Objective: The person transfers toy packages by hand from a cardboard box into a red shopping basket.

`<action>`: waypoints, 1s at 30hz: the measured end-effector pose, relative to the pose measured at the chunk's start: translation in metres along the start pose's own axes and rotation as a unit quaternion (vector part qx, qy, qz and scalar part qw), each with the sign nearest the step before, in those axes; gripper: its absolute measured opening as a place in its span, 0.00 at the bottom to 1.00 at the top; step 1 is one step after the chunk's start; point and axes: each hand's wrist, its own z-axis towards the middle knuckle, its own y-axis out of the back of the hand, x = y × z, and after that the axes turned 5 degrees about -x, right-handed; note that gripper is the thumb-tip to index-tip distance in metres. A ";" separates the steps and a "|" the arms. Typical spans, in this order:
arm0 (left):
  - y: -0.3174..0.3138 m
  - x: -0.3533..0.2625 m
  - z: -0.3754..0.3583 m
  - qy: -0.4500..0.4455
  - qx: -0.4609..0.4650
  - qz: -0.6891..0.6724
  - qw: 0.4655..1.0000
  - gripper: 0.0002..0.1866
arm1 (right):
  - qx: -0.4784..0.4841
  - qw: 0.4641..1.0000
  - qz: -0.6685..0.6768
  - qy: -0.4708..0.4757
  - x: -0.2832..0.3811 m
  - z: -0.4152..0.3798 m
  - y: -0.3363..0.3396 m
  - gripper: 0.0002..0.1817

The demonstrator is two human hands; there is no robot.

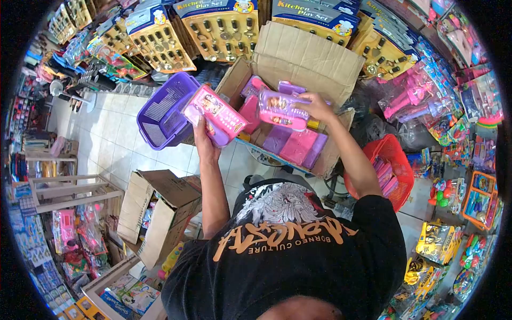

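Note:
My left hand [203,142] is closed round a pink-and-purple boxed set [217,113] with printed figures, tilted beside a purple plastic basket [161,124]. In my right hand [318,109] is a purple-and-pink plastic-wrapped case [279,106] with a picture on it, gripped at its right end. That case is over an open cardboard box [304,50], which holds several pink and purple cases [298,146]. What exactly the packages contain is too small to tell.
A red basket [399,169] with pink packages stands by my right arm. Another open cardboard box [154,210] is at my left. Kitchen play sets [223,32] hang behind the box, and packaged toys [438,242] line the right side.

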 end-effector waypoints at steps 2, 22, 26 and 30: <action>-0.002 0.006 0.003 0.022 0.016 -0.020 0.999 0.24 | -0.012 0.996 0.062 -0.065 -0.006 -0.006 0.010 0.20; -0.116 0.127 -0.040 0.273 0.171 -0.048 0.946 0.23 | -0.371 0.859 0.341 -0.096 0.043 -0.102 -0.003 0.23; -0.118 0.129 -0.046 0.214 0.197 0.033 0.956 0.27 | -0.334 0.882 0.312 -0.116 0.045 -0.113 -0.018 0.21; -0.114 0.128 -0.044 0.174 0.207 0.097 0.958 0.32 | -0.297 0.920 0.237 -0.094 0.047 -0.118 -0.024 0.21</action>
